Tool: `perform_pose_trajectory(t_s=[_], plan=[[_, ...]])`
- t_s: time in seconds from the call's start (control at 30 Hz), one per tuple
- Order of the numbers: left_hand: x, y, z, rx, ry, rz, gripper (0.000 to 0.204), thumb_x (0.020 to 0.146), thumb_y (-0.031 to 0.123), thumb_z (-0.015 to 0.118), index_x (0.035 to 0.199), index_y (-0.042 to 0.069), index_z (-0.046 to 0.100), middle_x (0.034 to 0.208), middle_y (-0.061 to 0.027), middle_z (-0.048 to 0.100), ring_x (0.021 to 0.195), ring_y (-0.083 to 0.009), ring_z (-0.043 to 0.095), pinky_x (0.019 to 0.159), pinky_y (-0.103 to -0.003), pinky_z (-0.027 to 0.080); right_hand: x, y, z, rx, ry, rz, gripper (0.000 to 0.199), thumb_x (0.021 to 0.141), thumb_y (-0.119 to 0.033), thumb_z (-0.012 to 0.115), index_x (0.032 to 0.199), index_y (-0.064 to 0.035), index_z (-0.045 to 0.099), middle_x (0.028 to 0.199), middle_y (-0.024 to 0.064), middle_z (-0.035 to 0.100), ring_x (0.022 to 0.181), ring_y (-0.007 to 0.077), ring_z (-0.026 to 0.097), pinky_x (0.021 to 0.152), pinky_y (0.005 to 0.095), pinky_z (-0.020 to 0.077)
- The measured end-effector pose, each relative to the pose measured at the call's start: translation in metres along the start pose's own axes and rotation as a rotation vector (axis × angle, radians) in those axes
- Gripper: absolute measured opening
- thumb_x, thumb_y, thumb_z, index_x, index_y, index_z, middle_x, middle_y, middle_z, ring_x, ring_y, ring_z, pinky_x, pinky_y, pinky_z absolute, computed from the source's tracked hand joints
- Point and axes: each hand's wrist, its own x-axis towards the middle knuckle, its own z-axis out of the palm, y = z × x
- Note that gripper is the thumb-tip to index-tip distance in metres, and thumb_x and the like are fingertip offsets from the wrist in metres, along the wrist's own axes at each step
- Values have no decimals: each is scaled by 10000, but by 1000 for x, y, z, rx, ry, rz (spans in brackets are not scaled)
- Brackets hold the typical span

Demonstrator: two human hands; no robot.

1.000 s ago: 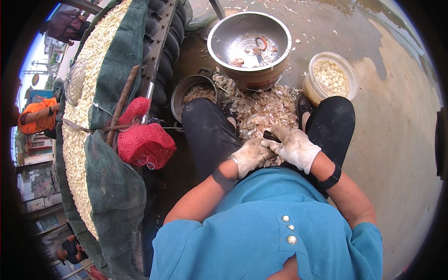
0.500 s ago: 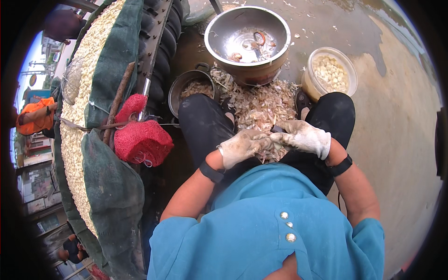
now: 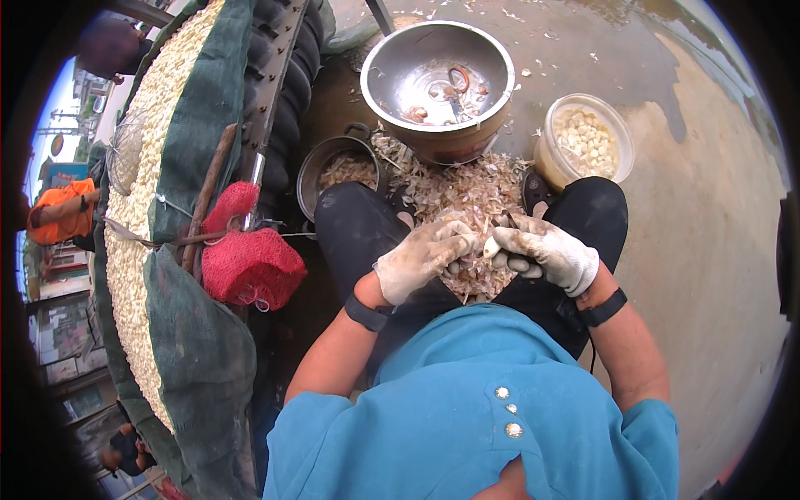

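Observation:
Both hands wear soiled white gloves and meet over my lap. My right hand (image 3: 550, 252) is closed on a peeled white garlic clove (image 3: 492, 247), which shows at its thumb and fingertips. A small dark object (image 3: 504, 220) juts out by that hand's forefinger; its kind is unclear. Close beside the clove, my left hand (image 3: 429, 252) has its fingers curled in, and whatever they hold is hidden. Beneath the hands, a heap of papery garlic skins (image 3: 467, 190) spreads between my feet.
A steel basin (image 3: 392, 104) ahead holds scissors (image 3: 457, 87) and scraps. To its right stands a plastic tub (image 3: 621, 158) of peeled cloves; a metal pot (image 3: 307, 179) of skins is left. Farther left are a red mesh bag (image 3: 254, 267) and a long green-lined bed of garlic (image 3: 137, 275).
My hands have drawn slightly apart, and a white clove now shows between them. The right hand has turned, its lower fingers curled. The whole view has shifted a little.

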Motion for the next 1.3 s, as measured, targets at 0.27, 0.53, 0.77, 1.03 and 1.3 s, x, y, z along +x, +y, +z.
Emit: perform_pose_trajectory(t_s=[0.27,0.53,0.77,1.03,1.3], plan=[[13,-20,7,-13,2,121,371,1011,382,482,1009,32,605,869,-3,573,748,-97,535,681,-243,459,6,5,-2,62,20,-53,292,985,-359,583,1060,-85,651,790,-47,580,584,3,419,457,155,294],[32,-42,-11,256,18,192,282,1028,277,469,1048,32,608,847,-20,571,733,-127,538,670,-281,474,-7,-48,-18,-174,189,-46,269,947,-349,626,1019,-90,619,753,-54,547,561,2,399,459,168,296],[63,7,-42,342,-106,150,215,1011,173,468,1073,12,596,915,-88,578,819,-215,597,747,-333,495,-16,-81,-136,-751,879,-194,405,923,-281,648,1213,-2,604,1079,191,685,972,256,656,862,363,503],[101,9,-67,170,-122,-201,212,927,143,512,1041,2,623,926,-109,627,865,-194,623,782,-321,495,36,-115,-142,-825,883,-149,377,934,-277,658,1195,-10,605,855,59,636,727,115,584,705,289,485],[129,-59,-82,415,-117,-77,363,970,369,574,1006,16,649,860,-146,631,794,-318,595,751,-404,472,159,-142,-99,-1029,498,-70,402,892,-268,701,1173,9,632,951,130,702,818,165,646,761,320,515]])
